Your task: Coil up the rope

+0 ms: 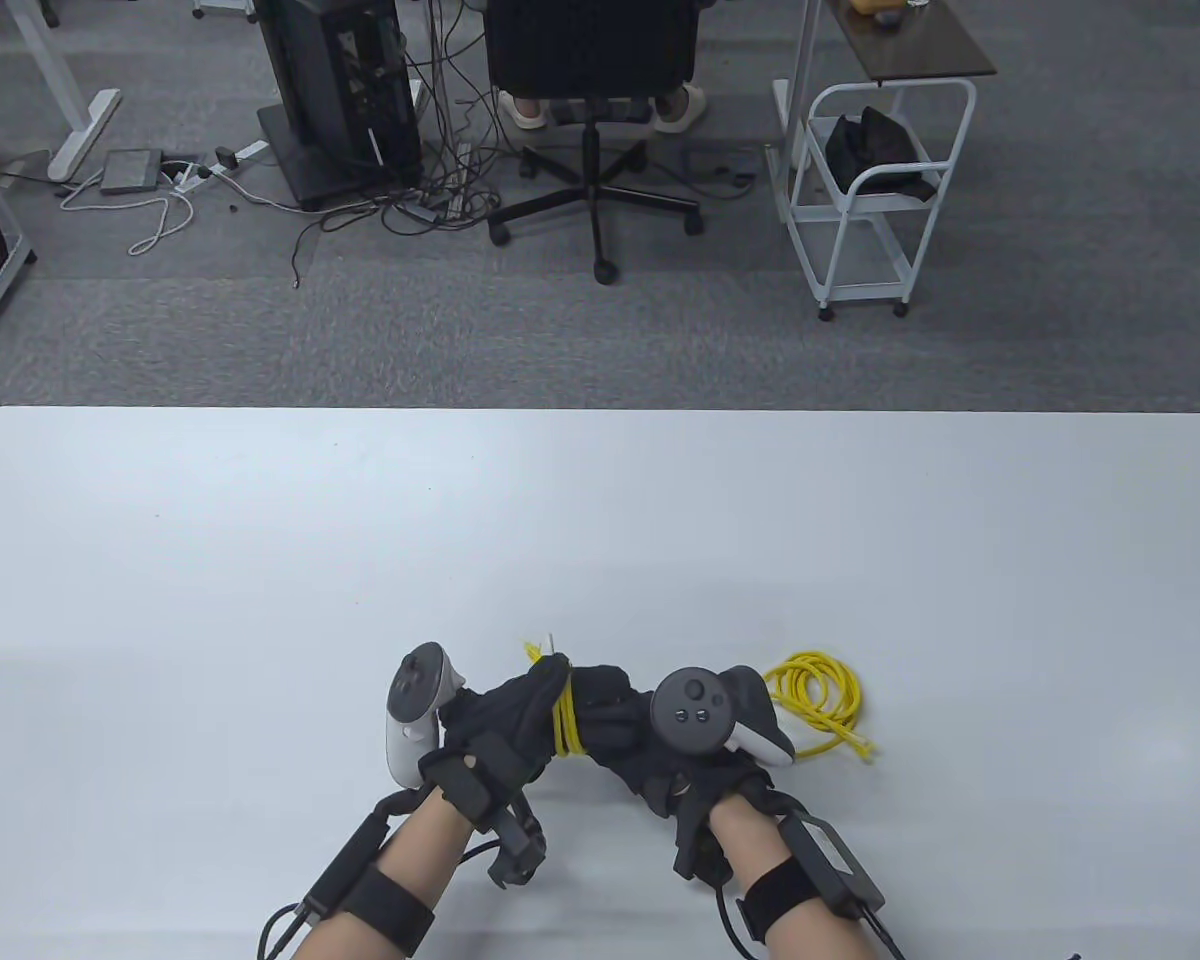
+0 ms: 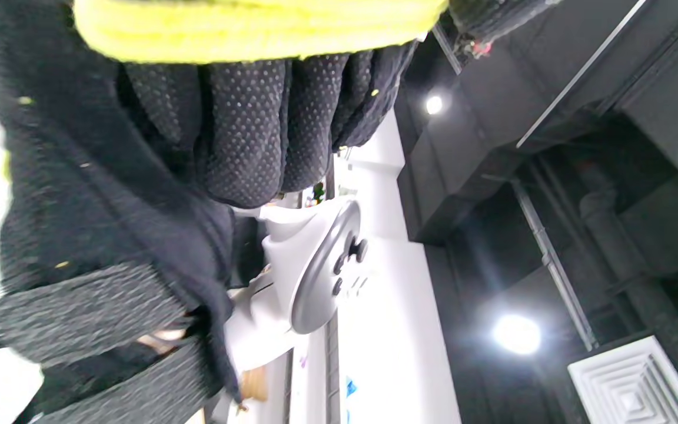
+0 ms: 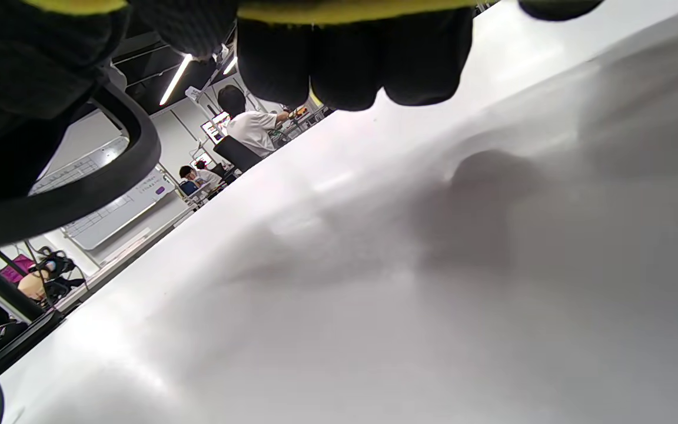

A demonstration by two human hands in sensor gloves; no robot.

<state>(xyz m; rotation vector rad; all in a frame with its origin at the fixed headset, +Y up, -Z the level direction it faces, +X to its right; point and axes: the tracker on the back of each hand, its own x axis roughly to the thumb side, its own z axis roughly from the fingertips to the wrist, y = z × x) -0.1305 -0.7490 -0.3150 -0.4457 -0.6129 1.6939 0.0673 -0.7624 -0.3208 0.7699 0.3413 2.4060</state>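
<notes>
Landmark: the wound bundle of yellow rope (image 1: 566, 718) held between the two hands, near the front edge of the white surface (image 1: 600, 520).

Left hand (image 1: 505, 715): just left of the bundle, fingers curled around it; the left wrist view shows the yellow turns lying across its gloved fingers (image 2: 245, 135). Grip closed on the bundle.

Right hand (image 1: 615, 725): just right of the bundle, touching it, fingers bent over yellow strands at the top of the right wrist view (image 3: 351, 53). Appears to hold the rope too, though which strand is not resolvable.

Bundle long axis: roughly away from the person, turns stacked side by side across the gap between the hands.

Loose remainder (image 1: 818, 700): a few slack loops plus a free tail lying on the surface well to the right of the bundle, past the right hand's tracker (image 1: 705, 712). Right hand is the nearer one. Judgement: next wrap must draw slack leftward from that side, so the right hand feeds while the left hand anchors.

Hidden or unclear:
- Run of rope from the bundle to the loose loops is covered by the right hand and tracker.
- A short frayed end pokes out on the far side of the bundle; its attachment is not visible.
- Turn count unreadable; the wrist views are blurred at close range.
</notes>
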